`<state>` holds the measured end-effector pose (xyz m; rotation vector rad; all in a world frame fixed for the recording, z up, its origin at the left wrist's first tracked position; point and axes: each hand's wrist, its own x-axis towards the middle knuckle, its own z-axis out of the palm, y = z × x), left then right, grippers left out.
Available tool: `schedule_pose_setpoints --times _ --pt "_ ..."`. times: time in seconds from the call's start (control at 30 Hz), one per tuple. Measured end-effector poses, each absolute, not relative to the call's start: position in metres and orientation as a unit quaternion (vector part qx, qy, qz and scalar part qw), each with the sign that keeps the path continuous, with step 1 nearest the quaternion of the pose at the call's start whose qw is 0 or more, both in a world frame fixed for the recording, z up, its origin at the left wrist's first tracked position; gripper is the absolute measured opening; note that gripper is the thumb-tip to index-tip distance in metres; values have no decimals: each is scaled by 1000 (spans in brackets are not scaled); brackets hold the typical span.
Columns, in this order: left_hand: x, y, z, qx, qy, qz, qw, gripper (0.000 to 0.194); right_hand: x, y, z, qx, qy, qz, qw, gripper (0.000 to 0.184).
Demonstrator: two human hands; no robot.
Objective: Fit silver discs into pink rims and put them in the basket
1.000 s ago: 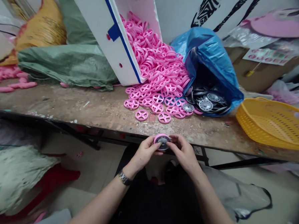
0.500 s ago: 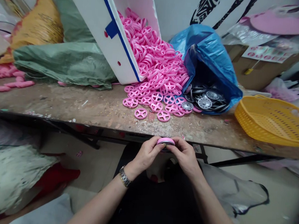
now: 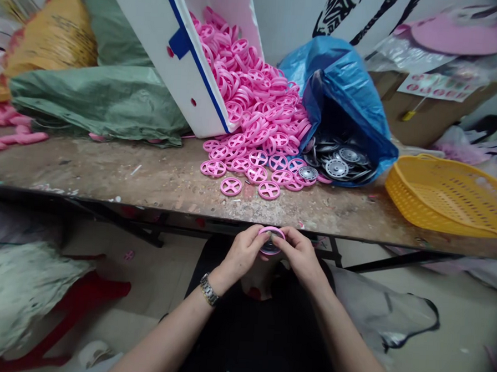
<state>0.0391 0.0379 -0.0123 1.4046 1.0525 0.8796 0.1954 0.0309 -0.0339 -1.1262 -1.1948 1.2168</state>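
Note:
Between my two hands, just off the table's front edge, is a pink plastic wheel (image 3: 272, 230) with a dark grey disc set inside its rim. My left hand (image 3: 244, 253) grips its left side, thumb on the disc. On the right side my right hand (image 3: 300, 256) holds it the same way, its thumb pressed on the disc's face. Loose pink wheels (image 3: 256, 174) with crossed spokes lie on the table beyond my hands. One silver hubcap-like disc (image 3: 308, 173) rests among them.
A white box (image 3: 175, 65) on its side spills pink wheels onto the wooden table (image 3: 169, 182). Right of it, a blue bag (image 3: 349, 86) lies open with silver discs inside. A yellow basket (image 3: 448, 191) stands far right, green sacks (image 3: 103, 100) at left.
The held wheel has tipped so that its face with the dark disc shows more toward me. Both hands keep hold of it. The view has shifted slightly.

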Motion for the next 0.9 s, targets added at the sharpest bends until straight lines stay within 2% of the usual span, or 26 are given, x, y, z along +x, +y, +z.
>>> schedule_pose_setpoints --times 0.27,0.47,0.57,0.73,0.9 --pt "29 33 -7 622 435 285 585 28 196 25 -34 -470 -531 474 522 28" --pt "30 30 -9 709 458 243 479 12 199 19 -32 -492 -591 430 473 14" --pt "31 30 -12 740 459 232 435 11 198 16 -34 -497 -578 428 485 16" --pt "32 31 -15 725 454 210 473 15 201 19 -37 -497 -563 443 491 18" --pt "39 35 -18 663 451 240 547 26 211 21 -26 -493 -580 440 476 11"
